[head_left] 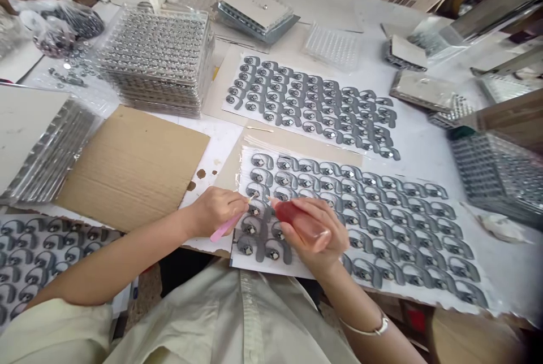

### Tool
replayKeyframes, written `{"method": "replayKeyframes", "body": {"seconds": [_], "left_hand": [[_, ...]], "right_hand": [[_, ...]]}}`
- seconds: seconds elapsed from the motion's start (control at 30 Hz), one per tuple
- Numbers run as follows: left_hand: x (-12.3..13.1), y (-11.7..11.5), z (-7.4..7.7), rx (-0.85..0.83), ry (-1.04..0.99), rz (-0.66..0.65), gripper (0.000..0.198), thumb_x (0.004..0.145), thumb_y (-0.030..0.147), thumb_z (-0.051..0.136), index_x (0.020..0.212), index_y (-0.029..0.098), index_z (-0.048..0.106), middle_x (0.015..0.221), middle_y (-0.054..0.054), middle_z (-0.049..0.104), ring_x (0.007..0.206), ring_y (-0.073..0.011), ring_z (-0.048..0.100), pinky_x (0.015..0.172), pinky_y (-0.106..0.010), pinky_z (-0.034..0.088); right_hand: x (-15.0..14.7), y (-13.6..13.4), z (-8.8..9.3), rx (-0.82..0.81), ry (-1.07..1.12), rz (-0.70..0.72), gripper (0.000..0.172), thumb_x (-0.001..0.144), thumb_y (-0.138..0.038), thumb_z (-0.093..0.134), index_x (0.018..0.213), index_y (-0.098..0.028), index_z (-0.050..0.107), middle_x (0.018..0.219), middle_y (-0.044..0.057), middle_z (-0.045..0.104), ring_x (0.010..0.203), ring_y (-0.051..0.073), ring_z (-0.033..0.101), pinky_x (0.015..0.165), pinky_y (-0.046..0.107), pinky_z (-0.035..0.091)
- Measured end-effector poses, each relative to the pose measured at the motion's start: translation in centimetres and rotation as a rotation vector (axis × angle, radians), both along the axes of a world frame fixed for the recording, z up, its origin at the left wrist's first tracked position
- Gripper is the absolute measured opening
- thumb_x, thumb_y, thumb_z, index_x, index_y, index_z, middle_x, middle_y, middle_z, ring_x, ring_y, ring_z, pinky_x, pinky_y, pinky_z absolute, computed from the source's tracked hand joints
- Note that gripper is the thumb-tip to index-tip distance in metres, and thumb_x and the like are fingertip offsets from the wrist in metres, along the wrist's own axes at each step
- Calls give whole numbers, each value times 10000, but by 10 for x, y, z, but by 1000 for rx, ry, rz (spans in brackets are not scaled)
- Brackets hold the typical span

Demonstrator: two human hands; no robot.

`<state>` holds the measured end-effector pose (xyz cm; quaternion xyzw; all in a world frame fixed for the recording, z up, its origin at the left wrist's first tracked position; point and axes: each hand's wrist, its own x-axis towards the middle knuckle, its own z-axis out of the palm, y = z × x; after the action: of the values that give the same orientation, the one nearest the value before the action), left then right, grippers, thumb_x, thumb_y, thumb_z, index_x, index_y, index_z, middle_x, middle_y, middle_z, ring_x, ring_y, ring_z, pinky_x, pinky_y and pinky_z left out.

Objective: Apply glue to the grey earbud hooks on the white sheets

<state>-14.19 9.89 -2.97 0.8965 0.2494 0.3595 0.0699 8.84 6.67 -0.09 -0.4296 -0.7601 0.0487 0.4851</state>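
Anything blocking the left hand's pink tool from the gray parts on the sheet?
Nothing visible does: the tip of the pink-handled tool held in the left hand sits right at the gray parts. The right hand and its red rubber bulb lie beside it, not between.

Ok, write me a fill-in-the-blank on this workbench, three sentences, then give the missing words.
The left hand holds a tool with a ____ handle. The right hand holds a ____ bulb. A thin bracelet circles the ____ wrist.

Missing words: pink; red; right.
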Motion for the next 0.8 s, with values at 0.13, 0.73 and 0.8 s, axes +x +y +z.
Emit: {"method": "replayKeyframes", "body": {"seconds": [0.13,0.73,0.8], "left_hand": [[0,0,1,1,10,1,89,875,121,504,834,146,579,782,-53,697,728,-133,687,695,-236,590],[0,0,0,-5,-9,-11,67,833,93,533,862,130,581,806,-61,713,736,-143,699,689,-246,602],[0,0,1,-8,4,-9,63,843,100,527,852,130,582,802,-63,711,736,-143,699,687,-245,602]], "right_hand": [[-4,-1,-11,18,-50,-21,340,747,-258,728,1055,-158,621,868,80,667,761,196,641,625,326,569],[-3,0,-10,-34,-90,-27,317,768,-264,718,1057,-183,616,885,77,676,770,206,655,631,344,587],[-3,0,-10,-29,-94,-16,329,770,-267,720,1069,-184,611,892,81,674,776,210,656,628,345,588]]}}
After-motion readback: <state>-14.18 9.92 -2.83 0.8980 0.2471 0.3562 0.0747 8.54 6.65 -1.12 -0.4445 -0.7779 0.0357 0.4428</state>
